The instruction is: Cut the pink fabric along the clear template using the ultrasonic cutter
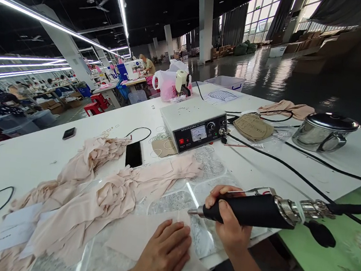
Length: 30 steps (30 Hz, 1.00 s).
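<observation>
Big factory hall, white counter (51, 151). Right hand (229, 226) grip tight round black tool (250, 209), tip at 9 o'clock. Left hand (163, 255) flat on beige cloth (143, 231), holding nothing. Danger: fingers (175, 235) near tip, might get hurt; cable (293, 172) might snag.

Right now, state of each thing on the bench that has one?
Handheld tool: gripped in right hand, tip down at the fabric piece.
Fabric piece: flat, pinned under left hand.
Fabric pile: loose, crumpled.
Control box: cabled to the tool, red switch not readable.
Phone: screen dark.
Steel pot: lid on.
</observation>
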Each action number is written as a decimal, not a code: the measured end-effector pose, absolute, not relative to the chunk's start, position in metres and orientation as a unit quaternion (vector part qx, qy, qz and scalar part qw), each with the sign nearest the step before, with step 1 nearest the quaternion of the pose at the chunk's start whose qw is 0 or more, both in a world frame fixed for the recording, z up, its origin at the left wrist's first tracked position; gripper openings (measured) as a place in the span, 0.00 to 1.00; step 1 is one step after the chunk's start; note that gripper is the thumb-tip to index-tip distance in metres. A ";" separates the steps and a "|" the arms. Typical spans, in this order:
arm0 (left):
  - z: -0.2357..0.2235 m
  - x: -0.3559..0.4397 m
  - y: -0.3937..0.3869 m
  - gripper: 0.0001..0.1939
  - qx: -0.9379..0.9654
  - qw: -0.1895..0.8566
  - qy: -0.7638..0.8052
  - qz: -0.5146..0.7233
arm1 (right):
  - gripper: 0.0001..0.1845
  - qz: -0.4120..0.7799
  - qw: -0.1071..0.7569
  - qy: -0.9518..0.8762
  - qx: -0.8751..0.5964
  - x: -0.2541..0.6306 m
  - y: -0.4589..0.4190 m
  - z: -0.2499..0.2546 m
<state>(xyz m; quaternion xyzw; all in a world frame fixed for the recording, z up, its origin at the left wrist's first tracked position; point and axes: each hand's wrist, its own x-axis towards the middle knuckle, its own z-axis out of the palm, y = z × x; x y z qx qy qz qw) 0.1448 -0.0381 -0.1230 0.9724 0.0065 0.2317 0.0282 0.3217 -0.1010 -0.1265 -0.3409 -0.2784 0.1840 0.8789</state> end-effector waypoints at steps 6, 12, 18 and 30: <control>-0.124 0.139 -0.037 0.14 0.973 0.036 0.029 0.227 | 0.04 0.182 0.882 -0.272 -0.340 0.321 -0.101 -0.124; -0.130 0.138 -0.038 0.14 0.975 0.011 0.031 0.221 | 0.04 0.187 0.881 -0.275 -0.338 0.321 -0.103 -0.124; -0.129 0.140 -0.035 0.14 0.980 0.007 0.012 0.199 | 0.04 0.181 0.886 -0.270 -0.331 0.322 -0.102 -0.125; -0.147 0.137 -0.033 0.14 0.980 0.023 0.024 0.199 | 0.04 0.173 0.886 -0.263 -0.341 0.323 -0.102 -0.127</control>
